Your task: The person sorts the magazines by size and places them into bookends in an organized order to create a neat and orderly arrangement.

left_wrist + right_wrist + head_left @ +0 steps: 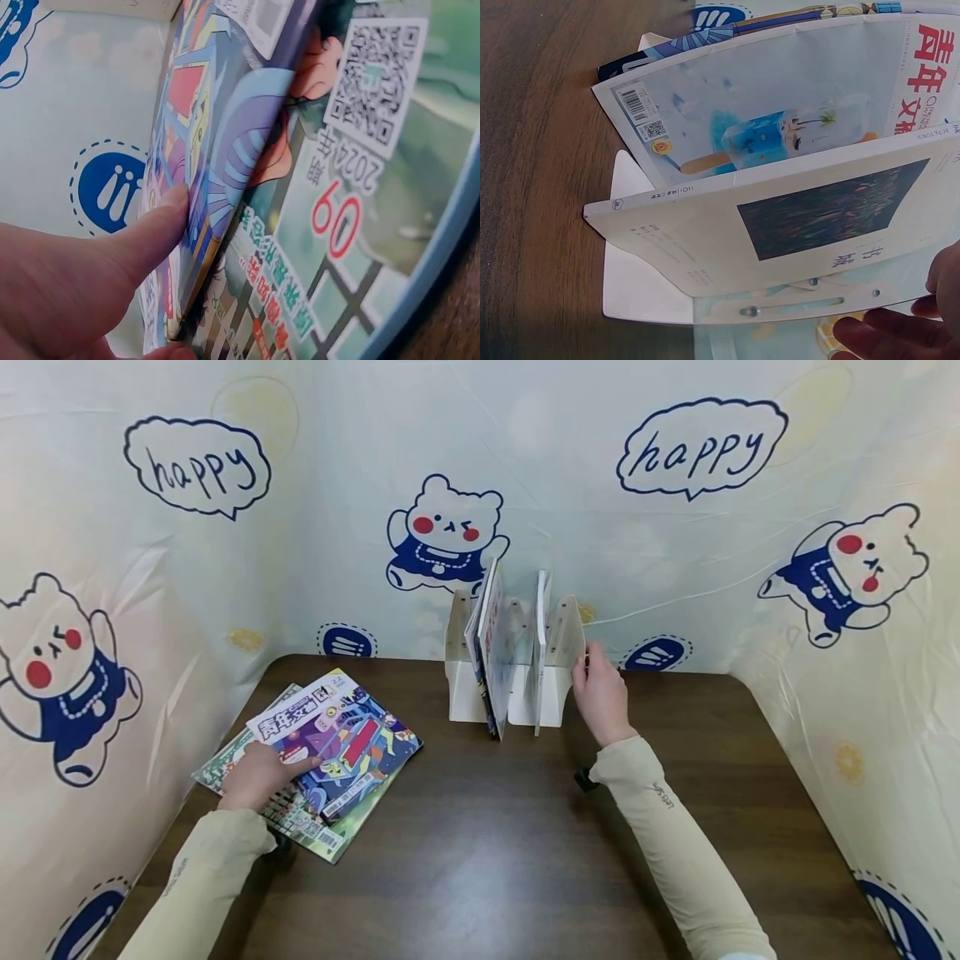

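Brown wood counter (495, 827) carries a white book rack (562, 647) at the far middle, with two magazines standing upright in its slots. The right hand (600, 693) curls its fingers (885, 334) around the rack's right end divider. At near left, the left hand (258, 774) pinches the top magazine (341, 739) of a flat stack, thumb (150, 232) on its cover.

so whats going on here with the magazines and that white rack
A person's left hand grips the top magazine of a small stack lying on the brown table, thumb under its cover. The right hand holds the right end divider of the white book rack, where a magazine and a thin book already stand upright.
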`<state>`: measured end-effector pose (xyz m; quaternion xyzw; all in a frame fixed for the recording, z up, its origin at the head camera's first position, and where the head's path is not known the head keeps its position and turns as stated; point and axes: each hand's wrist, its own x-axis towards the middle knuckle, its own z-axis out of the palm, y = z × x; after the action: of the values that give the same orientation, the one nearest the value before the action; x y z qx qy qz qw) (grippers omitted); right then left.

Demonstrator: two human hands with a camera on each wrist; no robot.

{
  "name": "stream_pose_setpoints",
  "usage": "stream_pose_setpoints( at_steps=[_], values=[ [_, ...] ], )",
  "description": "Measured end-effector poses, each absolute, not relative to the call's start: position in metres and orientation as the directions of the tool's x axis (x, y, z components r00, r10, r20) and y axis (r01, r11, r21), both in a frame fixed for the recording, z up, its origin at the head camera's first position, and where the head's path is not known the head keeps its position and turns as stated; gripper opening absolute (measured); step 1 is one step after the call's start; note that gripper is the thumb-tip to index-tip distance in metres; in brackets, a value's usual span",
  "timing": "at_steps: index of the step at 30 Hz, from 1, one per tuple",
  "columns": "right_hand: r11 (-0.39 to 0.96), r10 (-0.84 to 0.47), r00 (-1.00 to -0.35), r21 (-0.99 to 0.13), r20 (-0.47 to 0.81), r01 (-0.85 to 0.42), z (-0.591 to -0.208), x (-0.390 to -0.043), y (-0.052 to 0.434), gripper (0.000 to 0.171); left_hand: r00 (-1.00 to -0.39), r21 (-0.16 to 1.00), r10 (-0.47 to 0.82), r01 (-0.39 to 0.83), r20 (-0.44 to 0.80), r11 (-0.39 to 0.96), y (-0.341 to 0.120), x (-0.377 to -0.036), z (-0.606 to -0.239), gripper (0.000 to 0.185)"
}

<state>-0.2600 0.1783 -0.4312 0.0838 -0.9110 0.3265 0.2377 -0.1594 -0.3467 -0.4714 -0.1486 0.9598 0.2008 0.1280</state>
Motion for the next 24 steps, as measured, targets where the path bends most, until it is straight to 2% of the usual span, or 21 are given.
stream_pose_setpoints(
  at_steps=[6, 14, 17, 20, 24],
  values=[
    [0.779, 0.008, -0.871, -0.55, 0.49, -0.302, -0.432, -0.26, 0.179, 0.021, -0.911, 0.467, -0.239, -0.381, -0.336, 0.798, -0.348, -0.162, -0.474, 0.114],
    [0.775, 0.007, -0.874, -0.554, 0.487, -0.302, -0.433, -0.26, 0.178, 0.018, -0.918, 0.666, -0.122, -0.361, -0.377, 0.653, -0.354, -0.162, -0.473, 0.081],
    [0.775, 0.006, -0.873, -0.554, 0.488, -0.304, -0.433, -0.259, 0.178, 0.019, -0.917, 0.78, -0.076, -0.374, -0.391, 0.502, -0.362, -0.161, -0.472, 0.071],
    [0.774, 0.007, -0.872, -0.554, 0.49, -0.305, -0.432, -0.259, 0.178, 0.018, -0.902, 0.87, -0.003, -0.418, -0.432, 0.262, -0.374, -0.162, -0.474, 0.063],
    [0.776, 0.008, -0.873, -0.554, 0.487, -0.302, -0.432, -0.26, 0.178, 0.017, -0.848, 0.849, 0.087, -0.527, -0.522, -0.039, -0.386, -0.158, -0.475, 0.05]
  ],
)
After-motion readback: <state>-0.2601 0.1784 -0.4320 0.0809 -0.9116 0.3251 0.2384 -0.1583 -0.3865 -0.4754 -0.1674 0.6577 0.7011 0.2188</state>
